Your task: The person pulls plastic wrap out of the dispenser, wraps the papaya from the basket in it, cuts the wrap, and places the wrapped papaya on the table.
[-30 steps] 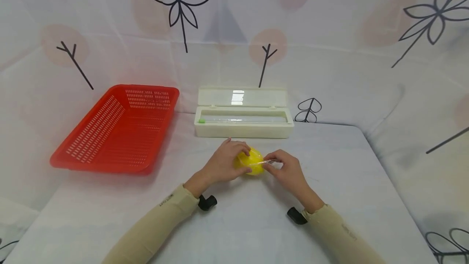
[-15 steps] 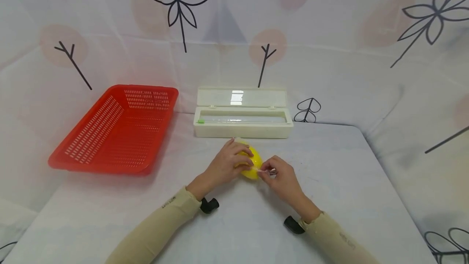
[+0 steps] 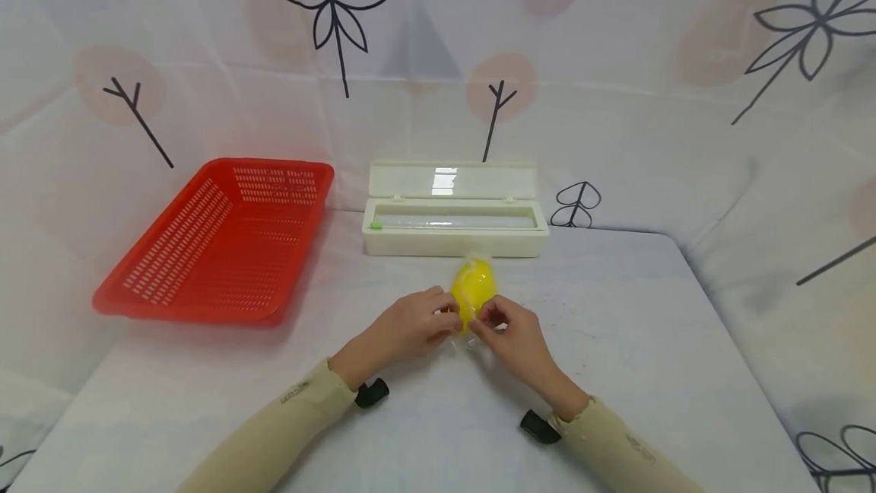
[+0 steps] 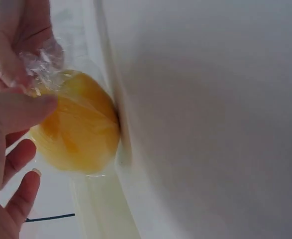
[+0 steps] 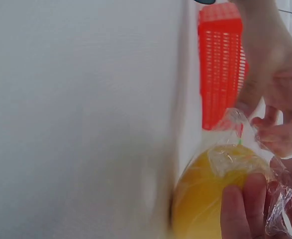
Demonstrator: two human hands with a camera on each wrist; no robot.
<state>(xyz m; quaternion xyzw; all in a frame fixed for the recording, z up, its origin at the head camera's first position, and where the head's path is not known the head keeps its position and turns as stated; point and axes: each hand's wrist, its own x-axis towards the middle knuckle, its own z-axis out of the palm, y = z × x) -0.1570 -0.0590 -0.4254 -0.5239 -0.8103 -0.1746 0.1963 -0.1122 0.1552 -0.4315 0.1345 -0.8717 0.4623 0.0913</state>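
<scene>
A yellow, rounded fruit-like thing (image 3: 477, 284) stands on the table, wrapped in clear cling film (image 4: 45, 63). Its kind is not plain. At its lower left my left hand (image 3: 414, 323) has curled fingers at the film. In the left wrist view the left thumb (image 4: 29, 110) lies against the wrapped yellow thing. My right hand (image 3: 518, 337) pinches the film at the near end, with thumb and forefinger close together. The right wrist view has right fingers (image 5: 240, 209) on the yellow thing and film bunched beside them. Loose film (image 5: 234, 121) reaches up to the left thumb.
Behind the hands stands a cream cling-film dispenser box (image 3: 455, 243) with its lid raised and a film roll inside. A red perforated basket (image 3: 274, 318) is at the left. White cloth covers the table (image 3: 650, 371); a patterned cloth (image 3: 616, 97) hangs behind.
The wrapped yellow thing has turned so its long side points away from me. My left hand has slid off its side to the near end; my right hand has shifted left and slightly nearer.
</scene>
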